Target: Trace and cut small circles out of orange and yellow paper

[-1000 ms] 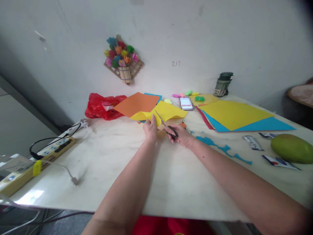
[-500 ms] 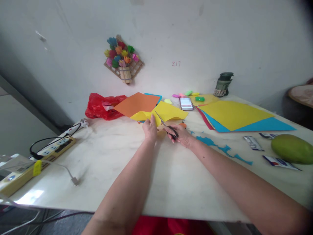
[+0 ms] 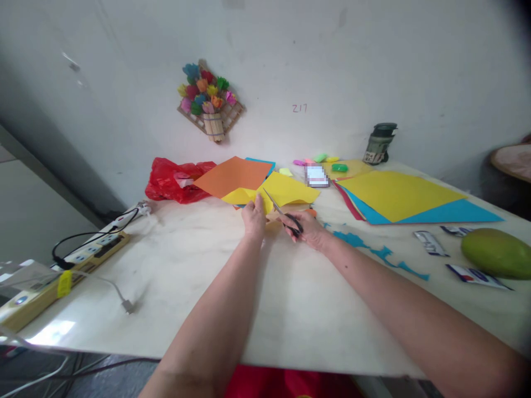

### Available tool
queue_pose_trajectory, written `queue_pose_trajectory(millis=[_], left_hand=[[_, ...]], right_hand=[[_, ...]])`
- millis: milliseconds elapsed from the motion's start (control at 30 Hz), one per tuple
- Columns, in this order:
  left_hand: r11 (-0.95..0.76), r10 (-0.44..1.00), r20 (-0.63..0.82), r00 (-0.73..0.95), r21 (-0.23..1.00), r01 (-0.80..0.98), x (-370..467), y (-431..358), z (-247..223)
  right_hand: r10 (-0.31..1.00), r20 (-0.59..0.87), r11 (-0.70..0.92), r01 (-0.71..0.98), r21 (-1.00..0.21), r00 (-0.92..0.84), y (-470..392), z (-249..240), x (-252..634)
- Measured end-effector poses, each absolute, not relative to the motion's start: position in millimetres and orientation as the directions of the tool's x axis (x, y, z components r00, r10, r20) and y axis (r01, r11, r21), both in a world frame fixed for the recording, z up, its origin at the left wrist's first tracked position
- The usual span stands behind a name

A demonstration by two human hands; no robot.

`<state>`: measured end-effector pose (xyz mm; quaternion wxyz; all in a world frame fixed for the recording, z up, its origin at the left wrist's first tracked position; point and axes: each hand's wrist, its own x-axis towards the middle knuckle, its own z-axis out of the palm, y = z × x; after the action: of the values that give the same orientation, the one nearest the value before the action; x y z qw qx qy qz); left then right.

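Note:
My left hand (image 3: 254, 216) pinches the near edge of a yellow sheet of paper (image 3: 286, 188), thumb on top. In my right hand (image 3: 307, 228) is a pair of scissors (image 3: 292, 221) with black handles, fingers closed through the loops. The blades point up and to the left, lying at the paper just right of my left thumb. Behind the yellow sheet lies an orange sheet (image 3: 234, 176), with a blue one (image 3: 261, 163) partly under it. Blue paper scraps (image 3: 381, 252) trail beside my right forearm.
A red plastic bag (image 3: 174, 181) lies at the back left, a power strip (image 3: 93, 251) with cables at the left edge. Yellow and blue sheets (image 3: 406, 193), a green mango (image 3: 495, 252) and small packets (image 3: 431, 243) are on the right. A phone (image 3: 317, 175) and bottle (image 3: 378, 145) stand behind.
Hands, scissors and yellow paper look almost the same. The whole view has shifted very slightly.

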<state>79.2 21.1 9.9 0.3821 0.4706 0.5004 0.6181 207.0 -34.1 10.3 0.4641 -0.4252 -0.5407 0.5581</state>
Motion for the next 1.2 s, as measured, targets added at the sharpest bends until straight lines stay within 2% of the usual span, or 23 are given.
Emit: queue_pose_trajectory(millis=[1200], left_hand=[[-0.193, 0.96, 0.196, -0.199, 0.981, 0.031, 70.2, 29.7, 8.0]], right_hand=[[0.973, 0.056, 0.047, -0.042, -0.998, -0.222, -30.7, 5.3, 209.0]])
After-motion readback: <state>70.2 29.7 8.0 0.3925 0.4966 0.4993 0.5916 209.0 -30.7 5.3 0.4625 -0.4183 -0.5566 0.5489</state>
